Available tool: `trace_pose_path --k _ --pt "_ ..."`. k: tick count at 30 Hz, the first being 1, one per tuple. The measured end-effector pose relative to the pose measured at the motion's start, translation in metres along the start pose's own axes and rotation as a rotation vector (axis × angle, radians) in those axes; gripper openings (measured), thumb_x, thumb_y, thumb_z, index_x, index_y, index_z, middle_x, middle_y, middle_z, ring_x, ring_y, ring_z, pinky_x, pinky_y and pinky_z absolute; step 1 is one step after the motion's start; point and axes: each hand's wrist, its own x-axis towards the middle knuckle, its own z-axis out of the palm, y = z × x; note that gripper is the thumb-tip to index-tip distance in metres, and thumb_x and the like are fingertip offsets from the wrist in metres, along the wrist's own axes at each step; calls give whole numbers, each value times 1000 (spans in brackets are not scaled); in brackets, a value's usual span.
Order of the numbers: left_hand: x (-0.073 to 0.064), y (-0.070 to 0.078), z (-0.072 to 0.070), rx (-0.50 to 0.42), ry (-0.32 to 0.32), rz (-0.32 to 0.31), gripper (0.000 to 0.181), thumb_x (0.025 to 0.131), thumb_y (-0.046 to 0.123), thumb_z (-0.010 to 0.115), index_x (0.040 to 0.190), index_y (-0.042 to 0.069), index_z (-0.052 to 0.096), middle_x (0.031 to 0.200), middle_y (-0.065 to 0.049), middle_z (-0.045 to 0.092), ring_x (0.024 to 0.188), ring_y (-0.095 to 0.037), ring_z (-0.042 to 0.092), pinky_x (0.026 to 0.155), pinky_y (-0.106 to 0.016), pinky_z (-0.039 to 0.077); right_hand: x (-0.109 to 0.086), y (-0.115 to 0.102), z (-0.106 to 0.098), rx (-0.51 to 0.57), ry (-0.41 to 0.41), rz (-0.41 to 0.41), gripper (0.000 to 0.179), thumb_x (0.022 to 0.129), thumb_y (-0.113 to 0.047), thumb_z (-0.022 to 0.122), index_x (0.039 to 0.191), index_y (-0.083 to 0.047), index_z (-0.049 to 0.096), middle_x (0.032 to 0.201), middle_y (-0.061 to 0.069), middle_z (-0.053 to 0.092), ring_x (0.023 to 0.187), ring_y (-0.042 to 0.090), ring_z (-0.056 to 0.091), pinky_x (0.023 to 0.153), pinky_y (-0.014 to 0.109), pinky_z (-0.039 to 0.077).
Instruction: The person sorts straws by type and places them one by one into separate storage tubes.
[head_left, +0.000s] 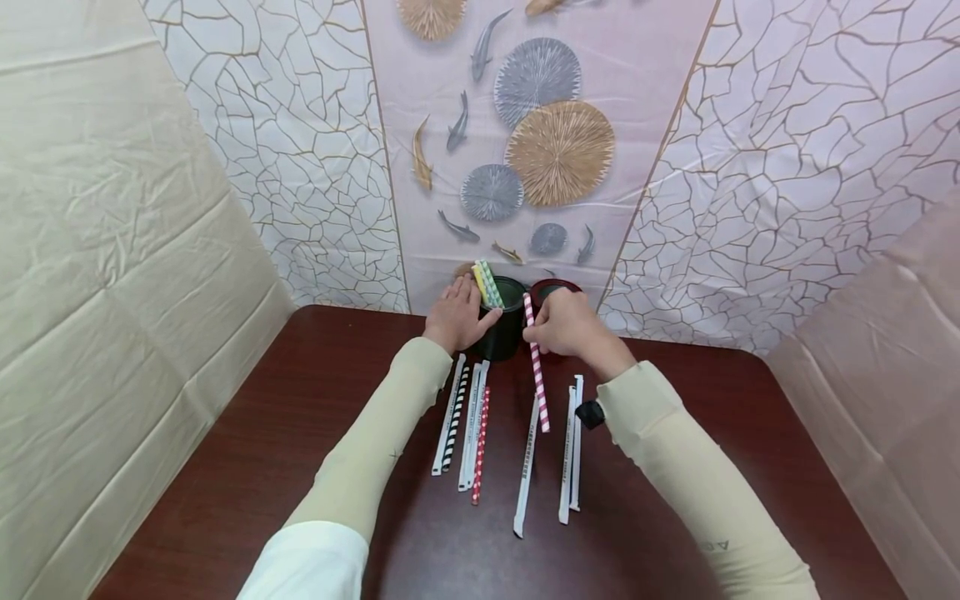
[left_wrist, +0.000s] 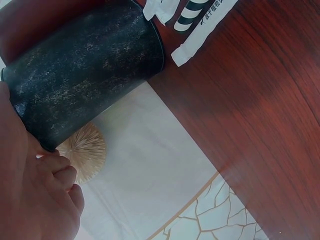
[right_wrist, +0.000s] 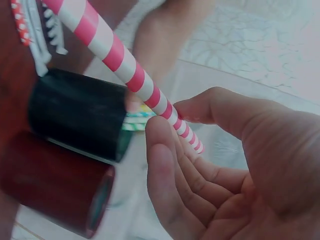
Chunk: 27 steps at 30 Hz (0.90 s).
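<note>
Pinching thin pink-and-white striped straw [head_left: 537,375] near upper end between thumb and fingertips of right hand [head_left: 570,323]; slanting well below those fingers, perhaps gripped high to leave lower length free. Gripping rim of mottled black cylindrical can [left_wrist: 85,70] with curled fingers of left hand [head_left: 454,318], probably to steady it. Leaning in can, just beside left fingers: slim yellow and green-patterned straws [head_left: 487,285], seemingly propped by rim. Near right fingers: dark red cylindrical can [right_wrist: 55,185]. Nearer camera than both hands, on glossy reddish-brown table [head_left: 300,433]: white-wrapped straws [head_left: 527,475], red white-dotted straw [head_left: 481,446], likely laid lengthwise for easy grasp.
</note>
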Motion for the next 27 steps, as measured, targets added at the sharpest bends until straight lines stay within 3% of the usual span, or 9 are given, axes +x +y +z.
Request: trace_pose_path --k 6,12,18,27 --pt "2 -1 0 -1 -8 -1 88 111 66 16 169 0 12 178 -19 8 167 -30 9 137 -40 12 2 -12 -28 56 84 -52 23 91 -20 76 75 -4 78 64 7 75 55 13 64 56 25 47" --pt "-1 -1 0 0 20 11 87 111 64 19 168 -1 16 178 -21 12 167 -31 13 136 -41 16 3 -19 -45 70 291 -98 19 89 -20 76 82 -3 78 72 9 78 63 16 70 67 35 58" --pt "0 -1 1 1 15 11 87 111 65 19 168 -1 16 178 -21 12 167 -31 12 136 -40 15 6 -22 -48 144 453 -139 20 92 -19 75 94 1 77 89 17 81 83 28 79 79 46 64" --pt "2 -1 2 7 4 9 88 111 66 17 169 -1 15 178 -20 11 167 -31 11 136 -40 14 14 -26 -48 225 673 -282 18 95 -17 74 99 2 74 91 17 81 81 28 81 78 44 66"
